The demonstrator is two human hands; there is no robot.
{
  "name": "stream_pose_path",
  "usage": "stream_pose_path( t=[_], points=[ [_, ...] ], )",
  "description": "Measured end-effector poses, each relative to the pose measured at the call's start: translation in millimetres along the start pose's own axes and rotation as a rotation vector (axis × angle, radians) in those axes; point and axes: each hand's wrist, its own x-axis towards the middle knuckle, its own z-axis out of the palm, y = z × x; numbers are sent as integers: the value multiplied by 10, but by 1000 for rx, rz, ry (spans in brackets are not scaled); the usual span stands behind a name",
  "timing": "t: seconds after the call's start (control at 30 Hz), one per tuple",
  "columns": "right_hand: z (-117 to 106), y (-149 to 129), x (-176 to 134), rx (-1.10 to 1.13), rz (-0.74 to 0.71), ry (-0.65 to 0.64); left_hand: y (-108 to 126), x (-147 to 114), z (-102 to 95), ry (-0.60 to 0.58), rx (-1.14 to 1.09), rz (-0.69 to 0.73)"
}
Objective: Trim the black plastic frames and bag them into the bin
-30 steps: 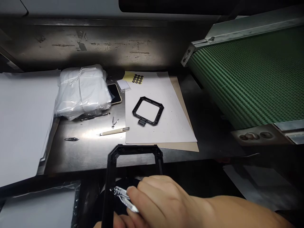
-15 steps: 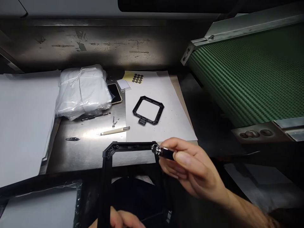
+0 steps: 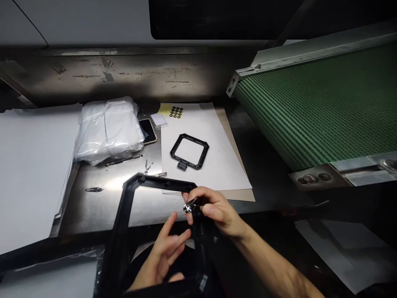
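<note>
My right hand pinches a nail clipper with a shiny metal head and a dark lever, at the upper right corner of a large black frame. Its fingers also touch or overlap that corner. My left hand shows through the frame's opening, with its fingers spread and nothing in them. The large frame is tilted above the table's front edge, and its lower side is dark and partly out of view. A second, smaller-looking black frame with a tab lies on white sheets ahead.
Wrapped plastic bags, a phone, a pen and a utility knife lie on the metal table. A yellow sticker sheet is at the back. A green conveyor belt stands at the right.
My left hand has risen into the frame's opening with fingers spread. My right hand and the nail clipper have shifted left and slightly down. The large frame has moved left, covering part of the knife.
</note>
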Motion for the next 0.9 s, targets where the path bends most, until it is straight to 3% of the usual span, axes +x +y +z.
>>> stream_pose_path(
  t=[0.07,0.1,0.17,0.23,0.3,0.4,0.53,0.57,0.6,0.73,0.9],
  points=[
    [-150,-223,96,-254,18,-212,133,63,-118,15,-77,-136],
    [-196,-330,145,-397,33,-328,227,96,-171,-24,-158,-278],
    [-210,-482,240,-645,57,-534,421,161,-240,-73,-204,-354],
    [-150,-535,317,-790,67,-672,556,207,-241,-217,-162,-423],
    [-74,-521,357,-843,77,-733,597,209,-183,-303,-38,-476],
    [-14,-492,326,-846,25,-629,547,116,-54,-195,59,-475],
    [70,-533,154,-849,-105,-115,496,-88,53,66,-135,-330],
    [120,-542,99,-878,-104,-45,495,-131,64,104,-223,-287],
    [184,-544,44,-921,-102,-31,495,-165,73,122,-307,-252],
    [489,-476,-139,-1118,-159,-228,493,-233,92,127,-452,-163],
    [695,-336,-172,-1226,-279,-166,503,-259,87,103,-326,-244]
  ],
)
